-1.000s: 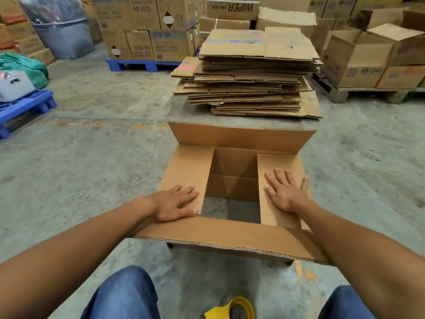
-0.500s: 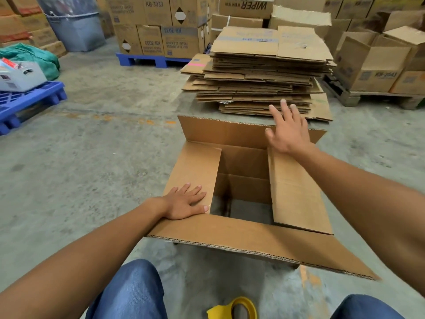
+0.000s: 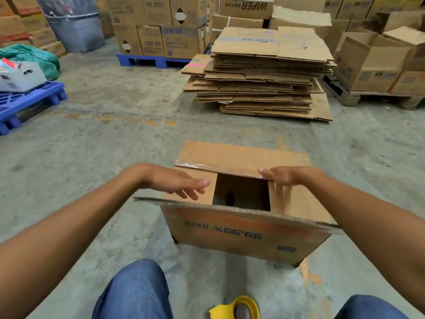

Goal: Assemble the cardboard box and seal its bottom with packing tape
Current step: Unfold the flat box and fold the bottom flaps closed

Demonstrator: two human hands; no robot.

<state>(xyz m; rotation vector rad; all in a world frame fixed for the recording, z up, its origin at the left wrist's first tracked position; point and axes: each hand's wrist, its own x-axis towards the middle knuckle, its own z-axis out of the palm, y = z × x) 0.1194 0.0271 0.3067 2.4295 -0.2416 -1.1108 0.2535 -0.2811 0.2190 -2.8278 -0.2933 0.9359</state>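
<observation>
Right hand (image 3: 281,177): fingers loosely spread, apparently pulling the far flap (image 3: 241,158) down. Left hand (image 3: 181,181): open, flat over the left inner flap (image 3: 195,189). Brown corrugated cardboard box (image 3: 241,236): on concrete floor (image 3: 115,146), upturned, old tape on flap. Risk: inner flaps sag inward, leaving the seam gapped. Yellow tape dispenser (image 3: 239,307) untouched.

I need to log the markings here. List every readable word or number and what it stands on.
"99.99% RATE", upside down: near wall of the cardboard box being folded.
"WIPER", upside down: carton at the back.
"KB-3033": upper stacked carton.
"KB-3033", upside down: lower carton on the blue pallet.
"KB-2043": carton at right, partly blurred.
Small print on these cartons and the flattened stack: unreadable.
</observation>
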